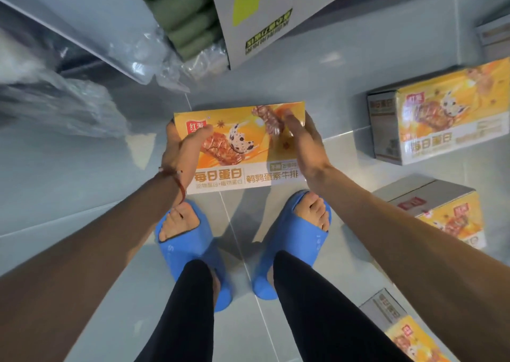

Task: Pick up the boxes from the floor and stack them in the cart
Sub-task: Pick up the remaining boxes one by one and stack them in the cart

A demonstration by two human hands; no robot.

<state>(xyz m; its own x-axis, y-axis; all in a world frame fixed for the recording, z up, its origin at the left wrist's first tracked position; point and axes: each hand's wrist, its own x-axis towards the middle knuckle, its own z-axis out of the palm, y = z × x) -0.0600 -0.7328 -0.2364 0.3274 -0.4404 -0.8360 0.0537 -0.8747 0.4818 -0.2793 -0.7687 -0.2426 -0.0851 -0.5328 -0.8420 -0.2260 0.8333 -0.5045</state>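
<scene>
Currently we hold the orange snack box (242, 152) at 12 o'clock of our blue slippers (289, 251), long axis 9-to-3; left hand (182, 152) clamps its 9 o'clock end, right hand (303, 143) curls over its 3 o'clock end.

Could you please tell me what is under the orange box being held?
Around the orange box, held by the left hand and right hand, only grey floor tiles show; the box covers whatever lies directly beneath.

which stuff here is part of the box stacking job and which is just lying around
Job: orange printed cardboard box held in left hand and right hand; three matching boxes on floor.
Lying about: white-and-green carton; crumpled clear plastic wrap.
</scene>
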